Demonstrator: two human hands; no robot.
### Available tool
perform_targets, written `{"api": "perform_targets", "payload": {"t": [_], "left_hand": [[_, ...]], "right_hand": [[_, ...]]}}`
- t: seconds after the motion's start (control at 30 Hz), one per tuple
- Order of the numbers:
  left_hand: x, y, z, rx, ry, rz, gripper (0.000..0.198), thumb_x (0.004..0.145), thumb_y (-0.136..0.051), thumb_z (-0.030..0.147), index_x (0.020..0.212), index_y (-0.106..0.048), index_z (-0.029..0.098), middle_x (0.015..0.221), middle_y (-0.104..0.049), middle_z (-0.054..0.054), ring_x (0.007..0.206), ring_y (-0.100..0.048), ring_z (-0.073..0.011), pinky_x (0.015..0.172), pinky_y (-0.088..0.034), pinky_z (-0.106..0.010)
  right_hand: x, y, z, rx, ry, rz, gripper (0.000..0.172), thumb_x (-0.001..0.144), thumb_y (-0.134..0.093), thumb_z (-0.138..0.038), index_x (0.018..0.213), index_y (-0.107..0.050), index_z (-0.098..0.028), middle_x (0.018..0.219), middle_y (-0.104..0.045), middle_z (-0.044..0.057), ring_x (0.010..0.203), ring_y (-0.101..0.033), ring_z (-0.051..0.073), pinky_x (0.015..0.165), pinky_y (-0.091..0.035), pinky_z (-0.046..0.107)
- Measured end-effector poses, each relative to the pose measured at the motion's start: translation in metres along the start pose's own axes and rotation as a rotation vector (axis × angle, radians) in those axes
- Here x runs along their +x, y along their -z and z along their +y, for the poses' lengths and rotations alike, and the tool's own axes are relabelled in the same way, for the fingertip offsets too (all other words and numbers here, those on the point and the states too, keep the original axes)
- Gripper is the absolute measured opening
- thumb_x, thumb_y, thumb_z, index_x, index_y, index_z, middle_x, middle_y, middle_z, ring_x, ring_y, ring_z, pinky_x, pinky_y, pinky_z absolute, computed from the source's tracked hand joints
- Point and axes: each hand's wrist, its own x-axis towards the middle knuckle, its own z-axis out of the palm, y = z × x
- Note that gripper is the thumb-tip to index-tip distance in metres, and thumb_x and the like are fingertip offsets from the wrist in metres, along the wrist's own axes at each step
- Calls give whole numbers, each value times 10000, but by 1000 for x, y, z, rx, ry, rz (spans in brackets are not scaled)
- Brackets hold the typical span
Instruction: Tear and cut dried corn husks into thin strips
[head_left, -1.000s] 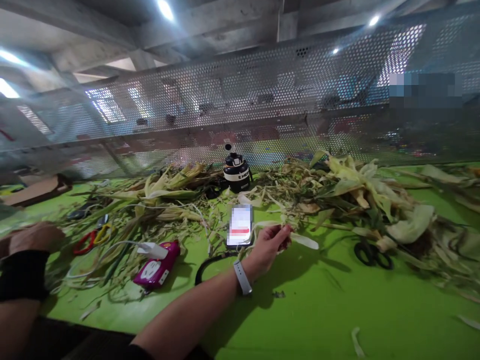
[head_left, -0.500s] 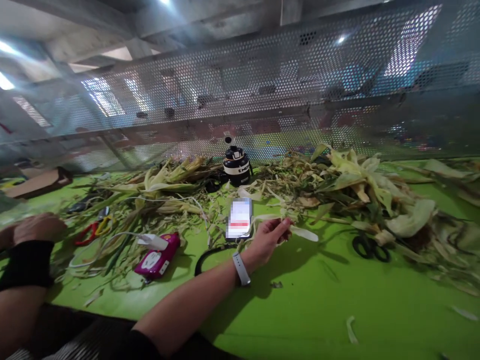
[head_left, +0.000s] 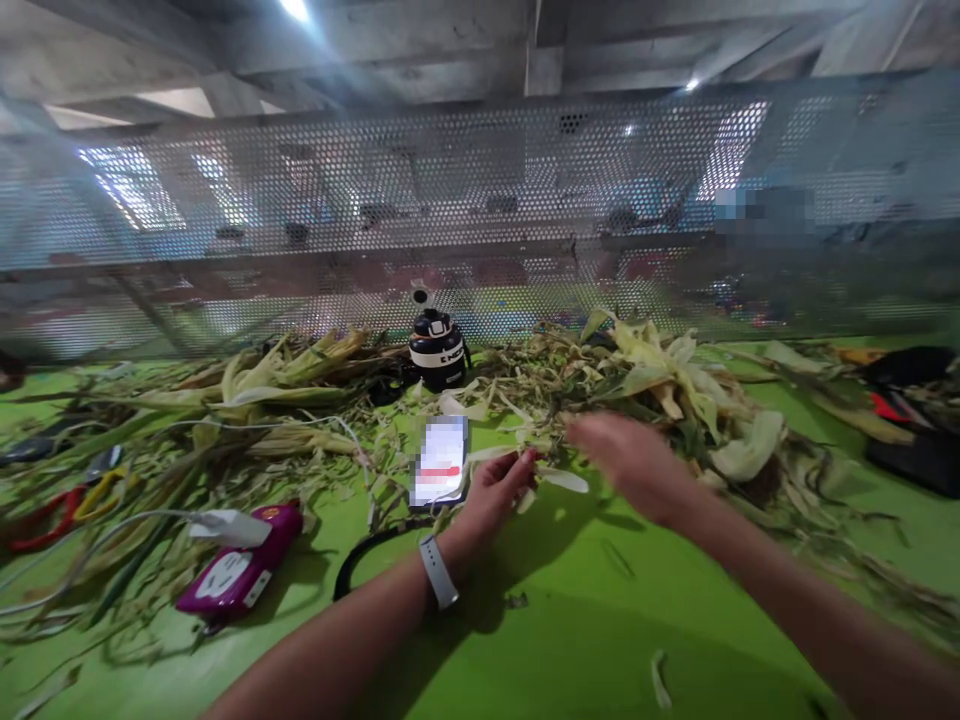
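Note:
My left hand point(head_left: 487, 492), with a grey band on its wrist, pinches a pale strip of corn husk point(head_left: 559, 478) just above the green table point(head_left: 600, 620). Right beside that hand a phone point(head_left: 440, 462) lies flat. My right hand point(head_left: 630, 455) comes in from the right, smeared by motion, and hovers over the edge of the husk pile point(head_left: 667, 385), close to the strip's far end. Its fingers are too blurred to read.
A black and white bottle point(head_left: 437, 350) stands at the back before a perforated metal screen point(head_left: 480, 200). A magenta device point(head_left: 240, 570) with a white plug, a black cable loop point(head_left: 360, 555) and red-yellow scissors point(head_left: 67, 500) lie on the left among husks. Dark objects point(head_left: 915, 455) sit far right.
The view has swung right. My right hand has come in from the right toward the husk strip. The arm with the black wristband at far left is out of view.

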Motion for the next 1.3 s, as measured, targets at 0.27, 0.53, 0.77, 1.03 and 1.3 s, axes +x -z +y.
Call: {"api": "perform_targets", "payload": {"t": [0.27, 0.53, 0.77, 1.03, 1.3], "left_hand": [[0, 1, 1, 36, 35, 48, 357, 673, -727, 490, 732, -656, 145, 570, -485, 51, 520, -382, -65, 488, -288, -188], [-8, -1, 8, 155, 45, -47, 389, 699, -696, 504, 594, -592, 144, 545, -482, 30, 525, -384, -82, 502, -284, -210], [-13, -3, 12, 66, 83, -123, 365, 657, -729, 492, 618, -605, 151, 569, -512, 21, 544, -410, -98, 538, -305, -233], [-9, 1, 8, 119, 39, -183, 369, 695, -692, 507, 644, -620, 149, 602, -531, 7, 560, -420, -102, 552, -310, -244], [-9, 3, 10, 129, 47, -172, 319, 730, -650, 461, 654, -635, 152, 624, -555, -13, 577, -443, -121, 563, -325, -246]], "right_hand": [[-13, -32, 14, 171, -91, -160, 391, 894, -482, -499, 646, -529, -200, 521, -516, -43, 493, -496, 126, 476, -375, 230], [-16, -32, 10, 94, 93, 122, 234, 922, -493, -370, 780, -577, -204, 772, -584, 29, 747, -568, 184, 691, -447, 288], [-15, -32, 12, 172, 125, 120, 164, 924, -495, -333, 862, -595, -218, 899, -601, 57, 885, -579, 210, 807, -475, 346], [-16, -29, 7, 180, 193, 156, 130, 919, -500, -288, 861, -597, -224, 893, -614, 54, 877, -592, 202, 798, -487, 339], [-20, -28, 6, 37, 271, 275, 79, 899, -512, -209, 857, -577, -220, 900, -608, 66, 888, -580, 216, 796, -472, 360]]}}
